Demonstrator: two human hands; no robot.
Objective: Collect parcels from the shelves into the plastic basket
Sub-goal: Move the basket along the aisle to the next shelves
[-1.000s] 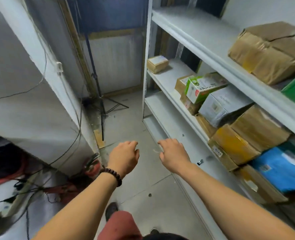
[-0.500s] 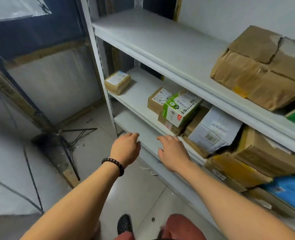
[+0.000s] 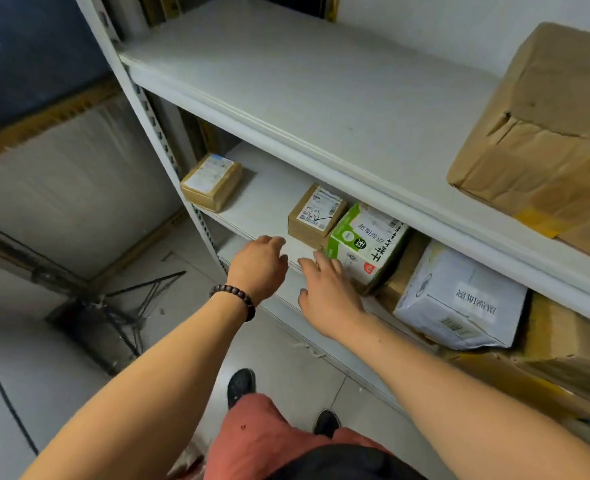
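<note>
Far left, on the floor: a dark folded tripod stand [image 3: 127, 306], lying well apart from the shelving.

Shelf unit [image 3: 321, 81]: white metal, with a slotted upright at its left end.

Middle shelf [image 3: 269, 188], left end: one small brown parcel [image 3: 212, 181] with a white label on top. It lies flat, just beside the upright and alone.

Left hand [image 3: 258, 268]: it carries a dark bead bracelet [image 3: 234, 299] at the wrist. It hovers at the near edge of the middle shelf, back upward and fingers loosely curled. It holds nothing.

Labelled brown parcel [image 3: 316, 216]: it sits near the front of the middle shelf, right of the left hand, with pen marks on its label.

Right hand [image 3: 328, 292]: palm down with fingers straight and slightly spread. It grips nothing. The fingertips [image 3: 317, 256] lie just beside the lower left corner of the green-and-white carton [image 3: 366, 244]. Contact cannot be confirmed.

The green-and-white carton is tilted and touches the labelled brown parcel on its left.

Further right on the same shelf, a white box [image 3: 459, 299] leans among brown cardboard parcels, which are partly hidden.

Top shelf, far right: a large crumpled brown parcel [image 3: 546, 123], taped and partly cut off by the frame edge.
</note>
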